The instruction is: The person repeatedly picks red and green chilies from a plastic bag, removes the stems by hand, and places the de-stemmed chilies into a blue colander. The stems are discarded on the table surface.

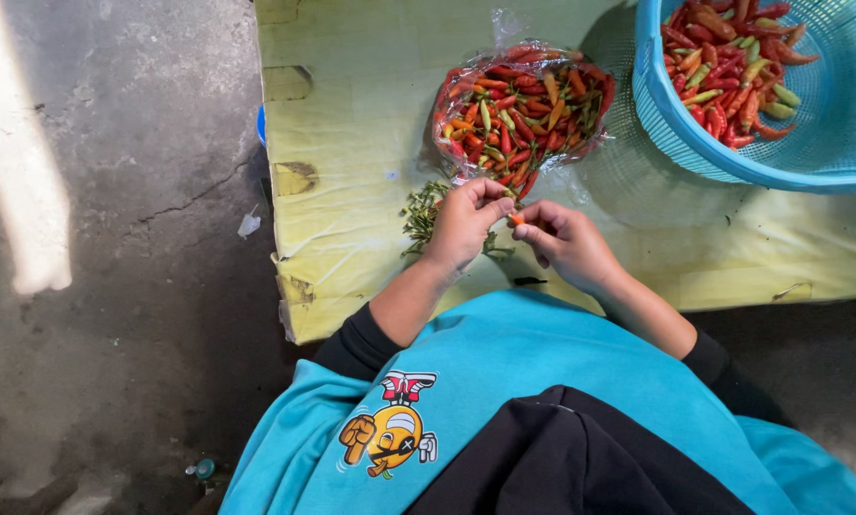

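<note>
Chili (517,218) pinched between both hands' fingers (500,207) — stem pile (426,216) beside, bagged chilies (521,108) ahead, blue basket (733,167) right.

We are looking at an informal produce-sorting spot: a yellow-covered table (371,114) is standing on cracked concrete floor (113,238), bearing a blue plastic basket (828,143) and a bag of chillies (519,110).
</note>
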